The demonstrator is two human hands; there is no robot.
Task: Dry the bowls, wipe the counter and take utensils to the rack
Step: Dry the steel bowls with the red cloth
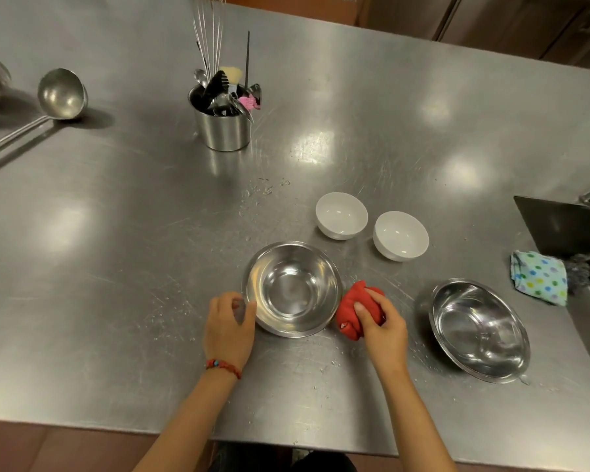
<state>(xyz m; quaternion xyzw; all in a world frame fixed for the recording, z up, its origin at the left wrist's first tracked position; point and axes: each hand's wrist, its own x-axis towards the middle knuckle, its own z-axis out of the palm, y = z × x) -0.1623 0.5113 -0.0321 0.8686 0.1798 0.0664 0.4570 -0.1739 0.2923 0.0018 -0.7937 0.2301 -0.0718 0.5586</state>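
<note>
Nearest, left hand (230, 323) curls around the near-left rim of a steel mixing bowl (293, 289); right hand (378, 320) grips a bunched red cloth (353, 310) just right of it. Second steel bowl (479, 330) right; two white bowls (341, 215) beyond; utensil holder (222, 126) far.

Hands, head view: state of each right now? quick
Left hand: grips the rim of the steel bowl, thumb at the rim.
Right hand: holds the bunched red cloth on the counter.
</note>
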